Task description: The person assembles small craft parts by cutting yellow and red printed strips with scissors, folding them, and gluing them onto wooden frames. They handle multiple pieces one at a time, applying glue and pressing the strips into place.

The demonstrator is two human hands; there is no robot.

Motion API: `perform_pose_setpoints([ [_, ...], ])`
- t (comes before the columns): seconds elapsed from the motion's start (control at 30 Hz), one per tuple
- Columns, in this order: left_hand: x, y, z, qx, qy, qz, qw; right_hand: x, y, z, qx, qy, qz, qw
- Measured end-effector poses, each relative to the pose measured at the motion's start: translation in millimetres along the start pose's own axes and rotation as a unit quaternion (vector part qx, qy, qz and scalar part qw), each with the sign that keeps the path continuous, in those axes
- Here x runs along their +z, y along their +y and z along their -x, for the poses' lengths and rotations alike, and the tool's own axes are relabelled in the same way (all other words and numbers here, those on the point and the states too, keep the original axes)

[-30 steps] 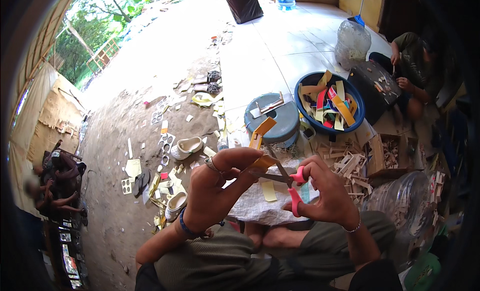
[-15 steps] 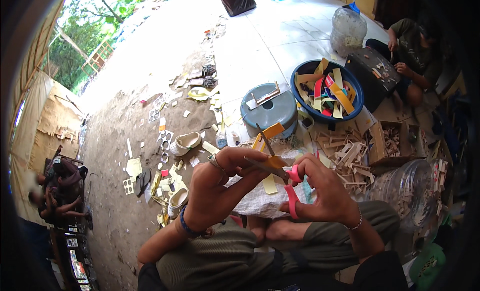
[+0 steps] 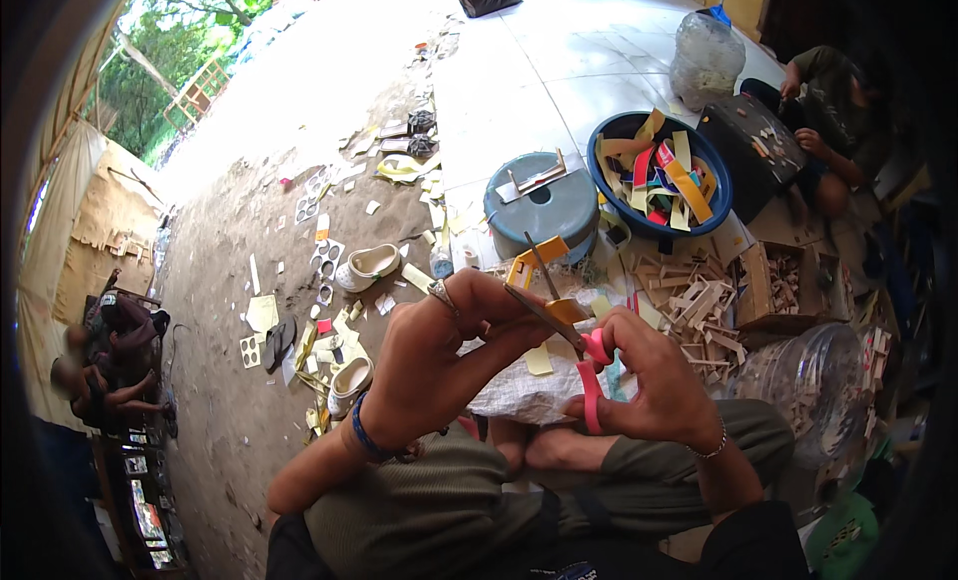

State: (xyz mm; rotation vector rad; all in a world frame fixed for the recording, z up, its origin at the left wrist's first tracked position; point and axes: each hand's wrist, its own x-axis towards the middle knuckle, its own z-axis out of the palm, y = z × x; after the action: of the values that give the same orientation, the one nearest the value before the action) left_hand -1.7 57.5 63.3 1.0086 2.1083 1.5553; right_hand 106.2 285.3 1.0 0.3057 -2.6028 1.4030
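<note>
My right hand grips a pair of scissors by its pink handle loops, fingers in one and thumb at the other. The grey blades point up and to the left and stand apart. Between them lies a yellow-orange strip that looks like card or foam. My left hand pinches this strip close to the blades, with its fingertips partly hidden. Under the hands, a white woven sack covers part of my lap, with a pale yellow piece on it.
Ahead stands a grey-blue stool with a small wooden frame on top. A blue basin holds coloured strips. Wooden pieces lie heaped beside a box. Clogs and scraps litter the left ground; a co-worker sits far right.
The view has shifted slightly. Both hands, with the scissors and strip, appear a little farther right. The blades remain apart around the strip.
</note>
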Motion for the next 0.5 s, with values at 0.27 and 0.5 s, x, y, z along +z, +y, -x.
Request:
perform_pose_setpoints([
  [0.27,-1,-3,-1,-0.066,0.009,0.03,0.997,-6,-5,1,0.014,-0.01,0.022,1.0],
  [0.5,1,-5,0,-0.074,0.03,0.09,0.993,-13,-4,2,0.028,-0.026,0.031,0.999],
])
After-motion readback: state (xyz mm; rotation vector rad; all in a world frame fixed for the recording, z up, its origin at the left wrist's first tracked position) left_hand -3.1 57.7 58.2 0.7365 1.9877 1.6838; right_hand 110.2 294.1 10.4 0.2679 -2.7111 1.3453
